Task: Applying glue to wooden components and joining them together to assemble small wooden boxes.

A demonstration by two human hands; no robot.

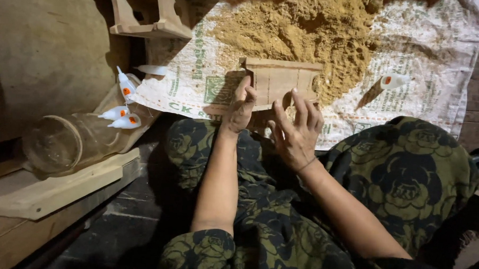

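A small wooden frame piece (280, 82) with slats rests on a white printed sack (433, 56), against a heap of yellow-brown sawdust (301, 28). My left hand (240, 109) grips the frame's left end, thumb up along its side. My right hand (295, 132) hovers at the frame's lower edge with fingers spread and fingertips touching or just off the wood. My lap is covered in dark green flowered cloth (408, 177).
Several small white glue bottles with orange labels (122, 117) lie at the left beside a clear glass jar (64, 141) on a wooden board (57, 189). Another white bottle (394, 81) lies on the sack at the right. A wooden stand (150, 17) sits at the top left.
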